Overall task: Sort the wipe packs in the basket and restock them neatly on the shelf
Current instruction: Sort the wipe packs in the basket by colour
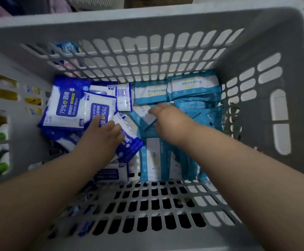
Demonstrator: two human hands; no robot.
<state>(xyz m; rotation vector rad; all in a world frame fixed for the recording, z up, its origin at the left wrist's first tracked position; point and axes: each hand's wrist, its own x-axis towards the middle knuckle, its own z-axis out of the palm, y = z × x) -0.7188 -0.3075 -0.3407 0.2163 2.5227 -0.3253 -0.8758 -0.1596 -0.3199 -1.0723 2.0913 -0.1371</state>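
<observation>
Basket [147,20]: we see dark-blue alcohol packs [64,105] left, teal packs [192,87] right, seemingly grouped for sorting. Left hand [104,134] and right hand [167,116] rest on packs; grip unclear.

A shop's stockroom or aisle is showing here: a grey slotted plastic basket [165,20] is holding many identical retail wipe packs, dark blue alcohol wipe packs [64,107] at left and teal packs [192,87] at right, with packaged goods [3,84] showing through the left wall.
</observation>
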